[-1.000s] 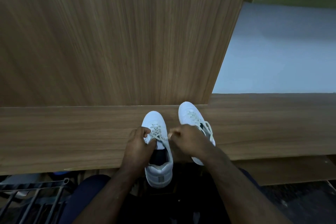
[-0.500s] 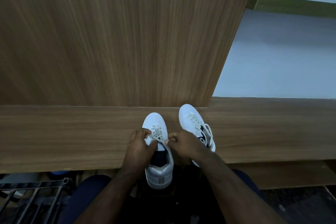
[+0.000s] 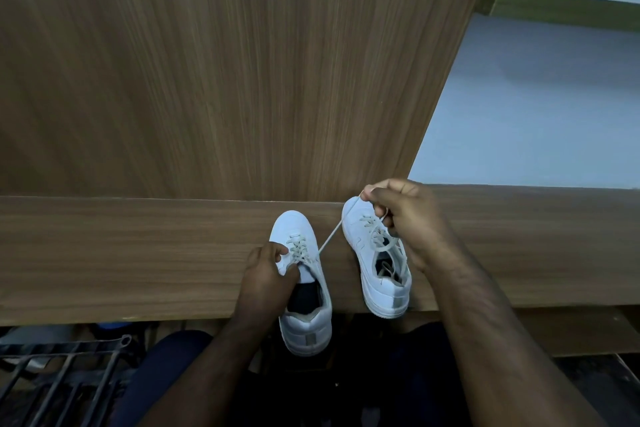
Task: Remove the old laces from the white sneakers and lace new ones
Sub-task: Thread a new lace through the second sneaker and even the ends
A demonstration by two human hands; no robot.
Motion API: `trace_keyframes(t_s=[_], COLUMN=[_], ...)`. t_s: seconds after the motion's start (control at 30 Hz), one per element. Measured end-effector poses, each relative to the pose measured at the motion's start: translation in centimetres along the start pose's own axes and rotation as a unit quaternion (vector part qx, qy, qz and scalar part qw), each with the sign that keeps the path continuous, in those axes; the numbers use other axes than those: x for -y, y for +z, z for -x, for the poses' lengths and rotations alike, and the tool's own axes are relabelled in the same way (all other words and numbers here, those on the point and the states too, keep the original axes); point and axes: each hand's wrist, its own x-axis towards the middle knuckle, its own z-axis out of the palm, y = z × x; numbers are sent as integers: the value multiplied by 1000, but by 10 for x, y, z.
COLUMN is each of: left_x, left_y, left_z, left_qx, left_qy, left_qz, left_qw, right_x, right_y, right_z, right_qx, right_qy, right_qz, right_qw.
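Observation:
Two white sneakers stand toes-away on a wooden ledge point(image 3: 138, 253). The left sneaker point(image 3: 304, 319) hangs its heel over the ledge's near edge; my left hand point(image 3: 268, 276) grips its left side by the tongue and eyelets. A pale lace point(image 3: 330, 239) runs taut from its upper eyelets up and to the right into my right hand point(image 3: 405, 218), which pinches the lace end above the right sneaker point(image 3: 384, 284). The right sneaker is still laced, with loose loops lying over its opening.
A tall wooden panel point(image 3: 225, 62) rises straight behind the ledge. A pale blue wall point(image 3: 536, 107) shows at the right. A dark metal rack point(image 3: 59, 378) sits low at the left, beside my knees in dark trousers.
My right hand has moved up and to the right from the left sneaker's tongue, drawing a length of lace out taut. My left hand stays on the left sneaker.

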Motion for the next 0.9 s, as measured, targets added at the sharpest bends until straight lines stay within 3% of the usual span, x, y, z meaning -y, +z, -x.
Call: trace_keyframes(t_s=[0.2,0.27,0.33,0.37,0.43,0.5,0.57,0.63,0.73,0.9], left_x=[-1,1,-1,-3,-6,-4,3,7,7,-7], left_y=[2,2,1,0,-6,-15,-24,-29,-30,-33], left_z=[0,0,0,0,-1,-6,-11,-13,-13,-16], left_qx=[14,17,20,29,63,104,153,190,180,134], left_qy=[17,18,12,5,-23,-49,-43,-45,-37,-89], left_qz=[-7,-5,1,2,13,23,8,-7,-22,115], left_qw=[1000,1000,1000,1000,998,993,987,981,983,980], right_x=[-9,-15,-23,-28,-38,-52,-69,-81,-87,-93], right_y=[4,4,5,8,23,43,57,62,63,63], right_z=[1,-5,-8,-8,-7,-5,-3,-4,-6,-11], right_qx=[-63,-102,-125,-106,-15,80,142,162,160,151], right_qy=[-33,-89,-151,-180,-177,-101,-51,-33,-2,8], right_qz=[30,165,351,401,403,367,386,395,359,357], right_qw=[997,977,916,892,898,921,910,904,919,922])
